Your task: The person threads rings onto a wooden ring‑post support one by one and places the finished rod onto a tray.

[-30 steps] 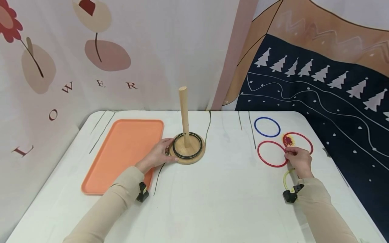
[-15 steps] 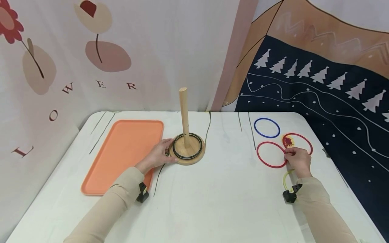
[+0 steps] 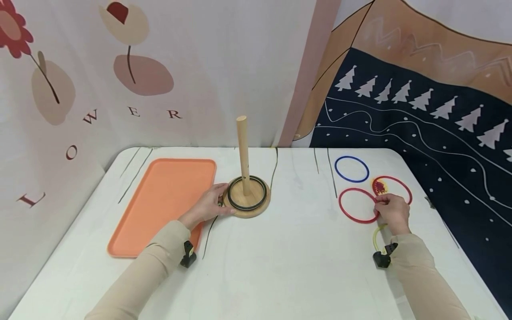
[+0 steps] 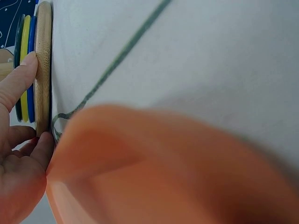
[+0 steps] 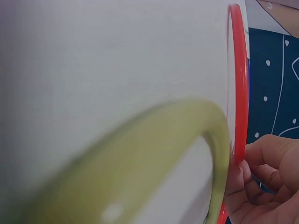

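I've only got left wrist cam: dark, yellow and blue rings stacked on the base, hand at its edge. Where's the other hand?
Observer: The right hand is off to the right, pinching a red ring.
Operator: Which rings besides that one aren't on the base?
Observer: Another red one, a blue one and a yellow one.
Operator: And the orange blur filling my frame?
Observer: A tray; head view has it on the table, left of the base.
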Demonstrator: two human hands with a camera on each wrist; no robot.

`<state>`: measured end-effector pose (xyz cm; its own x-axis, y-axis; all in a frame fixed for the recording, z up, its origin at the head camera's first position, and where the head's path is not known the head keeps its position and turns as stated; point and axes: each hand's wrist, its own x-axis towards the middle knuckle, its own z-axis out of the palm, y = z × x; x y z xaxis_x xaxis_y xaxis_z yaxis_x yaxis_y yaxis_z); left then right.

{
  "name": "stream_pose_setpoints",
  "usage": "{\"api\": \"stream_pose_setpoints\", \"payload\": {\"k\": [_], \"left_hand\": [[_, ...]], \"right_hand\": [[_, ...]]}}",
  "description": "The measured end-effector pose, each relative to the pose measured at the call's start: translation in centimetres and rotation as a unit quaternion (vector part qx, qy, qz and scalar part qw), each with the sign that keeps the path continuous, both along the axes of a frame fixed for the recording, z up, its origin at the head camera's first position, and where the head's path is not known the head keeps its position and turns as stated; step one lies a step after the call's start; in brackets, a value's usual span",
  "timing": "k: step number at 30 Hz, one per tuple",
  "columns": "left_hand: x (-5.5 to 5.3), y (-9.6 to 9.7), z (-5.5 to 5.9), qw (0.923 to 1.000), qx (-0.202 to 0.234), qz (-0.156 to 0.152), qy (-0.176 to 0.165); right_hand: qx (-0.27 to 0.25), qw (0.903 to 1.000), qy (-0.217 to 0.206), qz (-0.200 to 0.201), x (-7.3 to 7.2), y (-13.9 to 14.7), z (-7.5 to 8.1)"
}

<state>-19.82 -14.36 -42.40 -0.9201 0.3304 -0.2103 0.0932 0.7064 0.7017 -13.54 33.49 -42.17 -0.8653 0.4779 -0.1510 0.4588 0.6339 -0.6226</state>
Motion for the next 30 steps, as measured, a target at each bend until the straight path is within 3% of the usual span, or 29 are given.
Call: {"api": "stream_pose_setpoints", "payload": {"k": [12, 16, 20, 22, 27, 28, 30], "left_hand": [[0.0, 0.0, -0.2, 1.0, 0.001, 0.0, 0.001], [0.0, 0.0, -0.2, 1.0, 0.001, -0.003, 0.006], [0.1, 0.0, -0.3, 0.9999, 0.004, -0.005, 0.01], [0.2, 0.0, -0.3, 0.9999, 0.005, -0.006, 0.012], [0.1, 0.0, -0.3, 0.9999, 0.004, -0.006, 0.011], [0.1, 0.0, -0.3, 0.9999, 0.003, -0.006, 0.01], [0.1, 0.0, -0.3, 0.9999, 0.002, -0.006, 0.011]], "right_hand": [[-0.056, 0.9984, 0.002, 0.004, 0.2, -0.2, 0.1], [-0.063, 0.9977, 0.009, 0.024, -0.1, -0.8, 0.7], [-0.116, 0.9925, 0.025, 0.029, -0.6, -1.9, 1.8], [-0.15, 0.9872, 0.048, 0.024, -1.5, -2.0, 1.3], [-0.212, 0.9694, 0.121, 0.024, -5.6, -0.9, -3.1], [-0.225, 0.9652, 0.13, 0.026, -6.2, -1.0, -3.5], [-0.257, 0.9578, 0.125, 0.035, -6.5, -2.5, -1.6]]}}
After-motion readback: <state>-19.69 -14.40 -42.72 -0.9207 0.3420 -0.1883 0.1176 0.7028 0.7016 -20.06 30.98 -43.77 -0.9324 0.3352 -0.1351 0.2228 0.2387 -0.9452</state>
